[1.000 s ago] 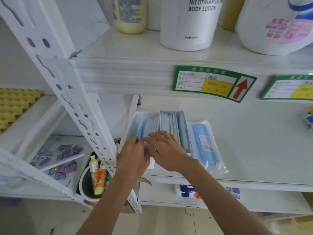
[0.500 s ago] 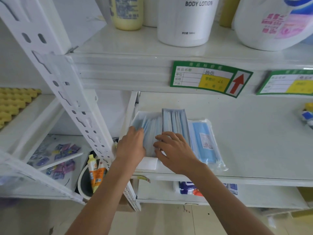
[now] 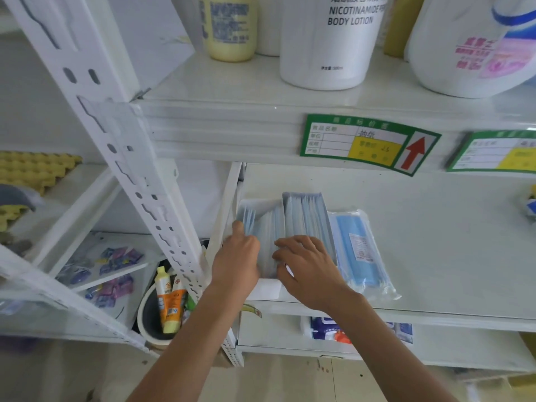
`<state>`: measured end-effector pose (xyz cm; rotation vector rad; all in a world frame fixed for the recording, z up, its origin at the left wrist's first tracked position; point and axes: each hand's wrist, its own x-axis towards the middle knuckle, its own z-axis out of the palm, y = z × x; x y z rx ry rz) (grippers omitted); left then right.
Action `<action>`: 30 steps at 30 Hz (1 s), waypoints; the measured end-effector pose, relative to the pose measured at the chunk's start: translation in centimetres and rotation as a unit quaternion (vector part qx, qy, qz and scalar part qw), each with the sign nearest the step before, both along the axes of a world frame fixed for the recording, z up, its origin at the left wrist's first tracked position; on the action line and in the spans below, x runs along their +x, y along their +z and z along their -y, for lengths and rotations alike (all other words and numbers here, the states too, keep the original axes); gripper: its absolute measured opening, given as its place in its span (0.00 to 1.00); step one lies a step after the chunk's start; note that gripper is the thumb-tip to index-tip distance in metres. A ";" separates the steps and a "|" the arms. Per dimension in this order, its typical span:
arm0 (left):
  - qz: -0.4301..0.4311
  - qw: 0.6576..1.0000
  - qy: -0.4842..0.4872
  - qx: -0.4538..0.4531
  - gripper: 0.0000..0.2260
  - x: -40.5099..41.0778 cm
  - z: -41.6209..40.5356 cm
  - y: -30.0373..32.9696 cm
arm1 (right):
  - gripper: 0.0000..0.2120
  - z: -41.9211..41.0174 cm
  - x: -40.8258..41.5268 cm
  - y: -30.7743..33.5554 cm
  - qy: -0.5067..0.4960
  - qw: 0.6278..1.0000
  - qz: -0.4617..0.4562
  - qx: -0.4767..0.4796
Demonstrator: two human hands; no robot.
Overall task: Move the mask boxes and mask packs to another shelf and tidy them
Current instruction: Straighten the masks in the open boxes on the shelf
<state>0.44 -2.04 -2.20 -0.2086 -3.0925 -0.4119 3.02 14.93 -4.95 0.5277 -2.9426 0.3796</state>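
An open white mask box (image 3: 262, 288) lies at the left end of the middle shelf (image 3: 435, 256), filled with thin blue-white mask packs (image 3: 269, 227) standing on edge. A taller row of the same packs (image 3: 304, 210) stands at its right side. To the right a clear bag of blue masks (image 3: 358, 250) lies flat. My left hand (image 3: 236, 259) presses on the leftmost packs in the box, thumb against them. My right hand (image 3: 307, 268) rests palm down on the packs to the right, fingers curled over their top edges.
The upper shelf holds a body lotion bottle (image 3: 330, 39), a yellow bottle (image 3: 229, 27) and a big white jug (image 3: 470, 44). Green price tags (image 3: 368, 143) hang on its edge. A white perforated upright (image 3: 139, 181) stands left. A bucket with tubes (image 3: 165, 306) sits lower left.
My left hand slid farther into the box and up along the leftmost packs. My right hand shifted a little right and down, with the packs between the hands spread apart.
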 end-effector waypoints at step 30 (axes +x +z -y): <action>-0.038 0.974 0.069 0.211 0.31 0.3 1.9 -1.6 | 0.16 -3.0 -1.2 0.4 -0.192 0.980 0.024 -0.056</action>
